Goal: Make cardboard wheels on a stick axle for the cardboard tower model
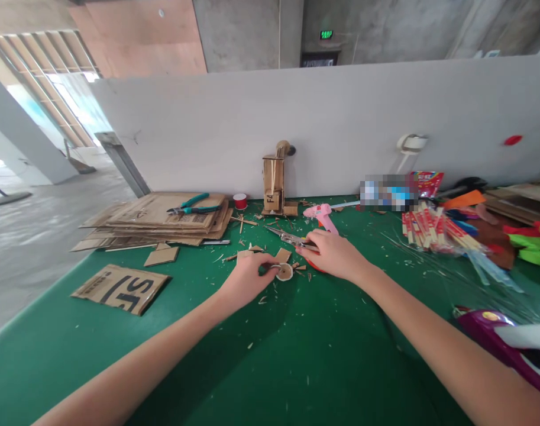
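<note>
Head view: left hand [247, 278] pinches round disc [284, 273], right hand [334, 253] grasps pliers [290, 238]

Both forearms [158, 355] stretch forward, the left hand [247, 278] pinching, the right hand [329, 251] (palm down) seemingly gripping.

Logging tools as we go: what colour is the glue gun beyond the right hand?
The glue gun is pink; it shows best in the head view.
</note>
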Action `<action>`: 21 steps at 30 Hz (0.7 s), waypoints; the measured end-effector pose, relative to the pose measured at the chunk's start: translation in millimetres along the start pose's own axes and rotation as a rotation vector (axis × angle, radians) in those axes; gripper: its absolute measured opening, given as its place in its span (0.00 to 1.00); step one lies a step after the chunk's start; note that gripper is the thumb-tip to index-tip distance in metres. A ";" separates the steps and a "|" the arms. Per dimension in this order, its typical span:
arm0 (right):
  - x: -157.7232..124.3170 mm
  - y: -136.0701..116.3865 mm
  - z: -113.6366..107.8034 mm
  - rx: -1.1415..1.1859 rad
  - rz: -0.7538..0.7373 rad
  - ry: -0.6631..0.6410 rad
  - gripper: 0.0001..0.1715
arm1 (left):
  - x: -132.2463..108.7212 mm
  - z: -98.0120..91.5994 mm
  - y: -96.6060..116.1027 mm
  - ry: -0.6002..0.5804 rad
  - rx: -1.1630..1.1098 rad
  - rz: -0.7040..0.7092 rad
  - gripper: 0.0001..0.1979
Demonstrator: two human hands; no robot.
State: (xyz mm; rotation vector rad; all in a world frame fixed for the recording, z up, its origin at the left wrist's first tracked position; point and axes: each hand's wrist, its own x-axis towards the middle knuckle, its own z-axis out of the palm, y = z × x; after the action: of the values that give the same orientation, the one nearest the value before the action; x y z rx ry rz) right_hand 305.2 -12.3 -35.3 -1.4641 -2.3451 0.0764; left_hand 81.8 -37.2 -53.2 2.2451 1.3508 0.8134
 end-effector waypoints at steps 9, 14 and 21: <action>-40.9 -4.2 22.0 0.017 0.004 0.143 0.13 | 1.1 -2.9 -7.1 0.088 -0.423 -0.255 0.14; -41.0 1.1 26.0 -0.133 -0.036 0.144 0.14 | -11.9 7.1 -6.1 0.072 -0.173 -0.136 0.09; -42.1 4.9 28.0 -0.156 -0.104 0.156 0.16 | -4.0 8.1 -3.7 0.098 -0.312 -0.175 0.10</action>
State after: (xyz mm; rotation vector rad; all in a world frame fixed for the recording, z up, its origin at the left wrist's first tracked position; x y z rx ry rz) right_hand 316.3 -42.7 -74.4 -1.3610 -2.3375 -0.2452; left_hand 83.3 -39.4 -62.6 1.8441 1.3369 1.0051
